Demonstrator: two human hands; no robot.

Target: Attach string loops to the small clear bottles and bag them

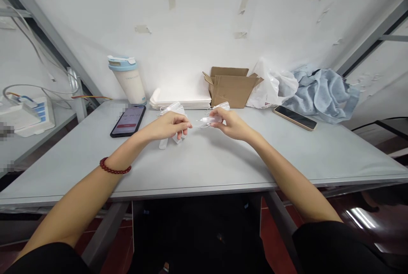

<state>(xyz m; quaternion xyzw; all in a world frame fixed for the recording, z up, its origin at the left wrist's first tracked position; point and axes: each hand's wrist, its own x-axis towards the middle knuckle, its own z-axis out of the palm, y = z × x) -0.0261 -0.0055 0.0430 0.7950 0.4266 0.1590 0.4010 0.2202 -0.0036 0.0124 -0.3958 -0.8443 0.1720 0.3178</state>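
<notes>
Between thumb and fingers, my right hand [230, 123] grips a small translucent squeeze bottle [211, 119] with a thin needle tip pointing left. My left hand [170, 126] is closed in a pinch just left of that tip; a thin clear strand [197, 126] runs between the two hands, and what the left fingers pinch is too small to name. Under and around my left hand lie several clear plastic pieces [163, 143], partly hidden by it. More clear plastic pieces [223, 105] lie just behind my right hand.
A black phone [128, 121] and a cream cup with a blue lid [129, 82] stand at left. Along the wall are a white stack [181, 97], an open cardboard box [231, 89], a white plastic bag [270, 87] and blue cloth [325, 95]. Another phone [295, 118] lies at right.
</notes>
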